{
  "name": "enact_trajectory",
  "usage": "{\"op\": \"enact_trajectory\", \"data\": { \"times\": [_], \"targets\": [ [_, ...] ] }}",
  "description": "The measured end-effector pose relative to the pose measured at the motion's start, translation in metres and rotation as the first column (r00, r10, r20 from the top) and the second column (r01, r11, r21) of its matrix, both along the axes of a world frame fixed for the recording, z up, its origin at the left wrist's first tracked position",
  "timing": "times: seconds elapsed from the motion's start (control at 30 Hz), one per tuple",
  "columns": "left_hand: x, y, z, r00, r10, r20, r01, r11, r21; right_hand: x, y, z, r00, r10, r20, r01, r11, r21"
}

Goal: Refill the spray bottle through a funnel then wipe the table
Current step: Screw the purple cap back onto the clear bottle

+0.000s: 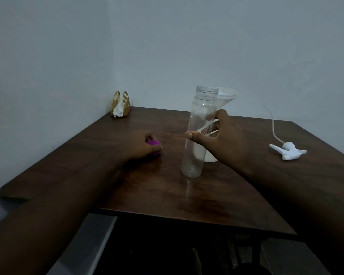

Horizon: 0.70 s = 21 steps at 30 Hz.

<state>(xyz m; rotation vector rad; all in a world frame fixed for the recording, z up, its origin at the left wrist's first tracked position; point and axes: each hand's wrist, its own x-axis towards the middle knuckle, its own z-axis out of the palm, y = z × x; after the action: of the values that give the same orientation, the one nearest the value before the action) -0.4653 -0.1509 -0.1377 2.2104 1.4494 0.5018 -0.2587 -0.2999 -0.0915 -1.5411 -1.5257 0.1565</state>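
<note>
As the bottle stands upright, the right hand wraps its middle.

text: none legible; clear bottle: faint white print, too blurred to read

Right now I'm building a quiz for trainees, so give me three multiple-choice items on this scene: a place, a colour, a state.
1. Where is the white spray head? A in the napkin holder; B on the table, right of the clear bottle; C on the floor.
2. What colour is the small object that the left hand holds? A purple; B green; C yellow.
3. The clear bottle's mouth is: A capped; B plugged with cloth; C open.

Answers: B, it lies on the wood with its tube trailing; A, purple shows between the fingers; C, the threaded rim is bare.
</note>
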Motion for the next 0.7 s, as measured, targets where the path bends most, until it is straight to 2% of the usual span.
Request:
{"op": "enact_trajectory", "data": {
  "times": [0.07,0.13,0.27,0.47,0.63,0.7],
  "targets": [
    [0.004,-0.002,0.002,0.998,0.001,0.063,-0.003,0.999,0.042,0.0,-0.001,0.001,1.0,0.002,0.004,-0.002,1.0,0.001],
    [0.009,-0.008,0.005,0.983,-0.002,0.186,-0.015,0.996,0.089,-0.001,-0.002,0.002,1.0,0.006,0.009,-0.006,1.0,-0.001],
    [0.02,-0.019,0.014,0.906,-0.03,0.423,-0.051,0.982,0.179,-0.005,-0.002,0.004,0.999,0.005,0.047,-0.005,1.0,-0.01],
    [0.036,-0.035,0.041,0.655,-0.037,0.755,-0.104,0.985,0.138,-0.004,-0.003,0.009,0.997,0.007,0.078,-0.004,0.999,-0.036],
    [0.042,-0.045,0.053,0.444,-0.049,0.895,-0.071,0.993,0.089,-0.003,-0.007,0.012,0.994,0.001,0.111,0.007,0.997,-0.072],
    [0.042,-0.048,0.058,0.396,-0.05,0.917,-0.087,0.992,0.092,-0.002,-0.012,0.016,0.995,0.011,0.096,-0.002,0.995,-0.096]
  ]
}}
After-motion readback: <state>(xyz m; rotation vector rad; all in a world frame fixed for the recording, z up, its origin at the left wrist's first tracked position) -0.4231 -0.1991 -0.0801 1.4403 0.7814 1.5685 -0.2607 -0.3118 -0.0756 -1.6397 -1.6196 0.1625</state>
